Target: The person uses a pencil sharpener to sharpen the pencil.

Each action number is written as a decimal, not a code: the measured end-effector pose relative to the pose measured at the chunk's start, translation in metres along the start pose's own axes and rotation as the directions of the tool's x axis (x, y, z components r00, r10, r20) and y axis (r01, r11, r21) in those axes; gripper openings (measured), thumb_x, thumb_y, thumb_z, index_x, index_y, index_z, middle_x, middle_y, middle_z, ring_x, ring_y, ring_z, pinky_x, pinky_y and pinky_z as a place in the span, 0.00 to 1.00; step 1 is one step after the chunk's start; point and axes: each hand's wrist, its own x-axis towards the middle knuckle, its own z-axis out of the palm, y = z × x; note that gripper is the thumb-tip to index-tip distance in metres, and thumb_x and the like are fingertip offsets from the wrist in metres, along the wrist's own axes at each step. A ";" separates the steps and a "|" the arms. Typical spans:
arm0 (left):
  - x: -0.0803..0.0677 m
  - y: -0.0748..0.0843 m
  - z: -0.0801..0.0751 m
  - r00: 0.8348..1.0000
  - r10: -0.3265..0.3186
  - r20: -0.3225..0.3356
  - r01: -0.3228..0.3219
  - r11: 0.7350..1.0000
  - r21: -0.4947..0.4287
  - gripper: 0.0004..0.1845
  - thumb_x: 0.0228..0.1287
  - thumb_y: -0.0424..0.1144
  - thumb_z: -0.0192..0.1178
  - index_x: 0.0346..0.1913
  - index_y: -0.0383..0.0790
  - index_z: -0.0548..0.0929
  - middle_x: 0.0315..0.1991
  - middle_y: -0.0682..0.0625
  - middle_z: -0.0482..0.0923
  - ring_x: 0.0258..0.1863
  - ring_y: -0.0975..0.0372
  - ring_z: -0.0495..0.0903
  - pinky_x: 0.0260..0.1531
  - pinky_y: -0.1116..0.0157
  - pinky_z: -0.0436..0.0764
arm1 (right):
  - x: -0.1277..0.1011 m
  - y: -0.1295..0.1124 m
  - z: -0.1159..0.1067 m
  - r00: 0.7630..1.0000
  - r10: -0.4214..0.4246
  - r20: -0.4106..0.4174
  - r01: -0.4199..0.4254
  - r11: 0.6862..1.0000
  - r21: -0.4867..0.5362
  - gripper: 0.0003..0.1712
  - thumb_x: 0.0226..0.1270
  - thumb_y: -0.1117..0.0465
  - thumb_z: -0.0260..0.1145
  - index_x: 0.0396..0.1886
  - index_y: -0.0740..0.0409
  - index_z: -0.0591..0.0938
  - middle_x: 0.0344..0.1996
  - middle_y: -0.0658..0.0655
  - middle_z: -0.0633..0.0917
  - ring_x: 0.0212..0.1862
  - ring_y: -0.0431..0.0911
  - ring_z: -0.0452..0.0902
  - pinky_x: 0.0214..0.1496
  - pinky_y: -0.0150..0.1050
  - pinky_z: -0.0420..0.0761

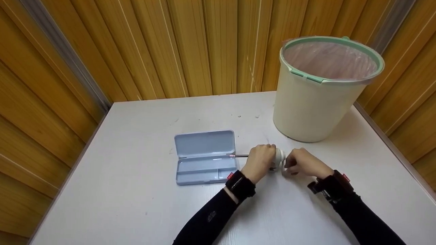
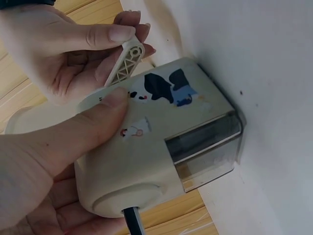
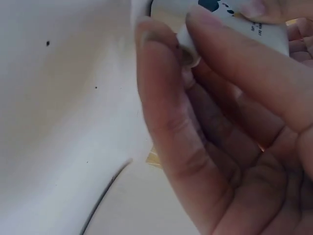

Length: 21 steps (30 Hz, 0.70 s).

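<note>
Left hand: the left hand (image 1: 260, 160) is curled round the body of a cream pencil sharpener (image 2: 161, 142), thumb pressed flat on its printed top, the other fingers mostly hidden beneath it.
Right hand: the right hand (image 1: 303, 163) pinches the sharpener's crank handle (image 2: 124, 63) between thumb and fingertips; in the right wrist view the fingers fill the frame, blurred, and only a sliver of the handle shows.
Sharpener: it stands on the white table (image 1: 136, 204) between the two hands. From the head view it is nearly covered by them, only a pale round end peeping out. Its clear shavings drawer (image 2: 205, 152) faces the table; what is in it cannot be made out.
Pencil: a dark pencil (image 1: 238, 156) runs out of the sharpener's front, just past the left hand's knuckles. In the left wrist view only a dark stub shows, cut off by the lower edge.
Pencil case: a blue pencil case (image 1: 205, 156) lies open just beyond the left hand, to its left, lid flat on the table.
Bin: a cream bin (image 1: 316, 95) with green rim and pinkish liner stands beyond the right hand, well apart; its inside is hidden.
</note>
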 end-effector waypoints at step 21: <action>0.000 0.004 -0.002 1.000 -0.018 0.001 0.018 1.000 -0.007 0.04 0.56 0.32 0.65 0.34 0.43 0.85 0.28 0.53 0.86 0.27 0.61 0.86 0.25 0.66 0.84 | -0.020 -0.016 -0.010 0.996 -0.089 0.006 0.089 0.996 -0.027 0.04 0.55 0.69 0.71 0.23 0.61 0.85 0.19 0.53 0.85 0.23 0.32 0.75 0.28 0.28 0.75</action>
